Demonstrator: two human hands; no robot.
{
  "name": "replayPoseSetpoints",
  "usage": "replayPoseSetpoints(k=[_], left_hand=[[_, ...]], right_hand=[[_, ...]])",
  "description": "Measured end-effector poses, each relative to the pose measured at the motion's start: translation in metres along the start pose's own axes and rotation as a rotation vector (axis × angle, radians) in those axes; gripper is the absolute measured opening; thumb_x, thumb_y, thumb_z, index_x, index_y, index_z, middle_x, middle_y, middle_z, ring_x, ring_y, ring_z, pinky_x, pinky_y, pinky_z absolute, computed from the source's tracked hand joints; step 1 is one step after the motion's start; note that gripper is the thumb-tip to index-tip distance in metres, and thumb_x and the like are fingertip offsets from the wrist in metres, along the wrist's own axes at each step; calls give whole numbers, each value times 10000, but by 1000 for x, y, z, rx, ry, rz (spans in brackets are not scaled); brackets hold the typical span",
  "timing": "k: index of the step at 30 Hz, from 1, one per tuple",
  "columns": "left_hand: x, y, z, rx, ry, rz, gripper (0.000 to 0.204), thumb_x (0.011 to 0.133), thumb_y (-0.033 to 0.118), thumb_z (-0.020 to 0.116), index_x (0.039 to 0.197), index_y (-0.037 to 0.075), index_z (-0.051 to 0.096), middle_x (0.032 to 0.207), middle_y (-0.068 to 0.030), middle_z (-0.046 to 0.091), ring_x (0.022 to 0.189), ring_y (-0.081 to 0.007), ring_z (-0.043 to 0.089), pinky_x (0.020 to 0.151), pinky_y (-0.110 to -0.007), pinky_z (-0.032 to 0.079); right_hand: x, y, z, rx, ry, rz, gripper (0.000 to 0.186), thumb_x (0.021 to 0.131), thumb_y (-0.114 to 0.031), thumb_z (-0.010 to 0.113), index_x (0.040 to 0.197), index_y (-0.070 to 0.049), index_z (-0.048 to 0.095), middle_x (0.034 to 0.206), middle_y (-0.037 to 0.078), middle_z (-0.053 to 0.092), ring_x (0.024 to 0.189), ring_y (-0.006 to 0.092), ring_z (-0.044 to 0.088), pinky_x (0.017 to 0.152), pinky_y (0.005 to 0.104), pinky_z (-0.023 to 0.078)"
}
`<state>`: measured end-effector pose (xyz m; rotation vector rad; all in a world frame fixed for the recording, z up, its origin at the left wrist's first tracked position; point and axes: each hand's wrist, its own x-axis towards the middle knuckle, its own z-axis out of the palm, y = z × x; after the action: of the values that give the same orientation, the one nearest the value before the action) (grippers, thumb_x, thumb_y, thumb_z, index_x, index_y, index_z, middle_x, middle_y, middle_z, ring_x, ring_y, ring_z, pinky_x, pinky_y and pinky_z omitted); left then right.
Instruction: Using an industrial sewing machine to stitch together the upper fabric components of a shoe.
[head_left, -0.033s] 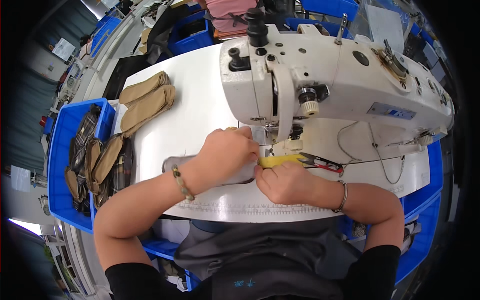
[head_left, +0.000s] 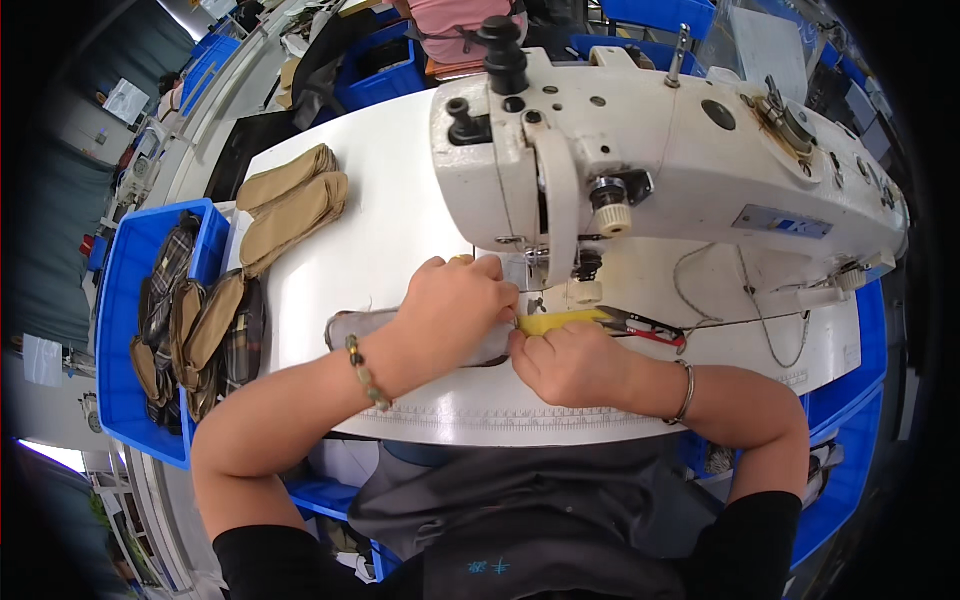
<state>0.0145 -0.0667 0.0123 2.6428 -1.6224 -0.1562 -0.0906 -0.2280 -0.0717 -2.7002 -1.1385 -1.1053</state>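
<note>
My left hand (head_left: 455, 310) is closed on a grey fabric piece with dark edging (head_left: 358, 330), just in front of the presser foot of a white sewing machine (head_left: 680, 160). Beside it, my right hand (head_left: 565, 365) pinches at the right end of the piece, where the fingertips of both hands nearly meet and partly hide it. Just behind my right fingers lies a yellow tool (head_left: 545, 322), apparently thread snips, with dark and red parts (head_left: 655, 335) reaching to the right. A cord lies on the machine bed further right.
Two stacks of tan sole-shaped pieces (head_left: 290, 215) lie at the back left of the white table (head_left: 390, 170). A blue bin (head_left: 130, 310) at the left holds plaid and tan pieces. More blue bins stand behind and at right. A person in pink (head_left: 455, 30) is beyond the machine.
</note>
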Motion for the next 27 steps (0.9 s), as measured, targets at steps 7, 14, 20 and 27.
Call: replayPoseSetpoints(k=[7, 14, 20, 27], left_hand=[[-9, 2, 9, 113, 53, -180, 213, 883, 294, 646, 840, 87, 670, 771, -69, 649, 721, -259, 664, 642, -391, 509], [13, -13, 2, -221, 106, -138, 220, 808, 283, 769, 866, 77, 718, 649, -75, 659, 581, -288, 648, 559, -359, 504], [20, -11, 14, -400, 256, -202, 226, 756, 271, 800, 860, 83, 729, 684, -58, 689, 573, -221, 656, 557, -326, 512], [18, -16, 24, -465, 213, -256, 315, 726, 197, 766, 1024, 110, 719, 783, -76, 721, 711, -280, 699, 616, -371, 540]], right_hand=[[-3, 9, -4, 119, -73, 165, 123, 700, -131, 613, 754, -23, 589, 589, 13, 478, 458, 131, 531, 392, 294, 416], [-1, 14, -9, 206, -88, 248, 125, 724, -116, 624, 793, -13, 613, 618, 21, 542, 495, 153, 592, 418, 296, 454], [1, 14, -12, 162, -122, 245, 110, 749, -108, 631, 811, -18, 633, 619, 22, 561, 502, 158, 601, 431, 297, 459], [0, 15, -10, 152, -139, 233, 161, 688, -108, 637, 807, 0, 633, 577, 31, 537, 458, 168, 574, 395, 315, 426]])
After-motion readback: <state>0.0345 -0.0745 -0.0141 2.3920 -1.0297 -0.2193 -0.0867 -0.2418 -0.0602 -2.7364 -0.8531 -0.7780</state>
